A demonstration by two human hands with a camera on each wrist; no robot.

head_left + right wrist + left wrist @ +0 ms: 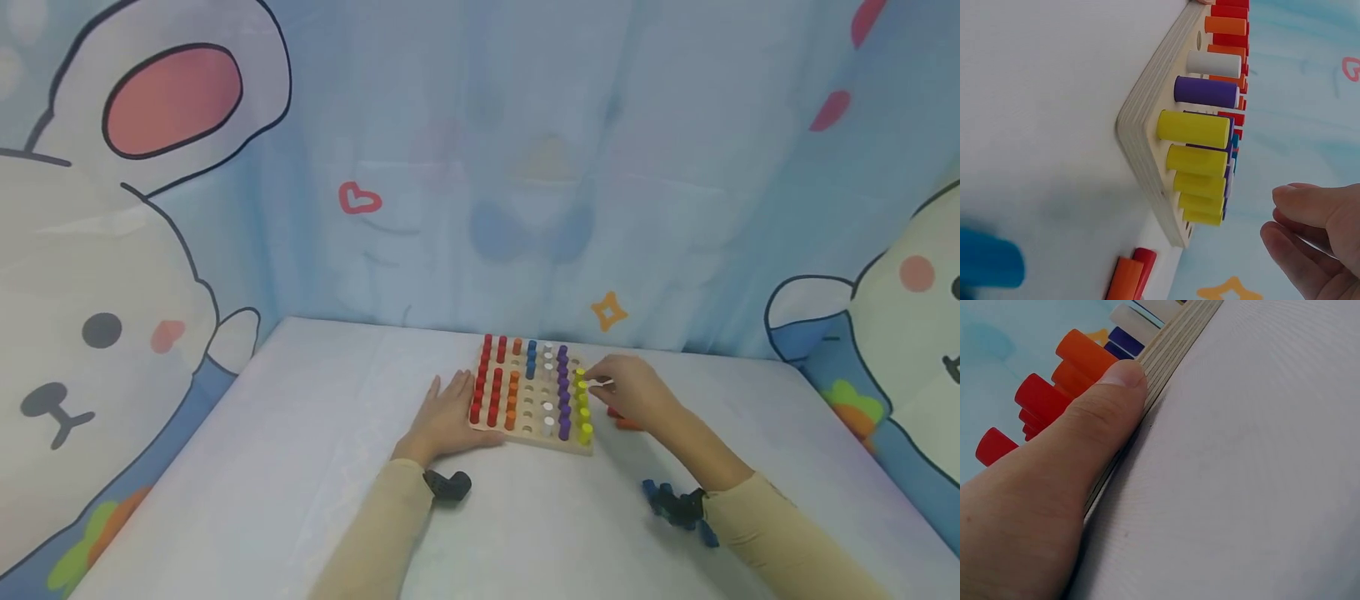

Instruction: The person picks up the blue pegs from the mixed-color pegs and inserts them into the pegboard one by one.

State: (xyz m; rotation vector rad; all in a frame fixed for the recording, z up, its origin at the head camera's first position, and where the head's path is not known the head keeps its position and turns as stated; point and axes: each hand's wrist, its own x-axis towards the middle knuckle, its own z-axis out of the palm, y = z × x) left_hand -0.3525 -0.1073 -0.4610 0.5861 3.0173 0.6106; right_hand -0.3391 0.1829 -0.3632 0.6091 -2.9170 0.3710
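Note:
A wooden pegboard [551,443] lies on the table, holding rows of coloured cylinder pegs standing upright. My left hand [447,421] rests against its left side with fingers extended. In the left wrist view, the thumb [1107,400] presses along the near edge beside an orange peg [1085,353]. On the right, my right hand [637,392] hovers at the column of yellow pegs [585,433]. In the right wrist view its thumb and fingers are slightly bent and apart, with nothing between them. Purple pegs [564,429] fill the neighbouring column; some holes elsewhere hold no peg.
Loose orange and red pegs [628,424] lie right of the board, under the right hand. Several loose blue pegs [708,534] lie nearer, by the right wrist. A printed curtain [420,275] hangs behind the white table [300,433].

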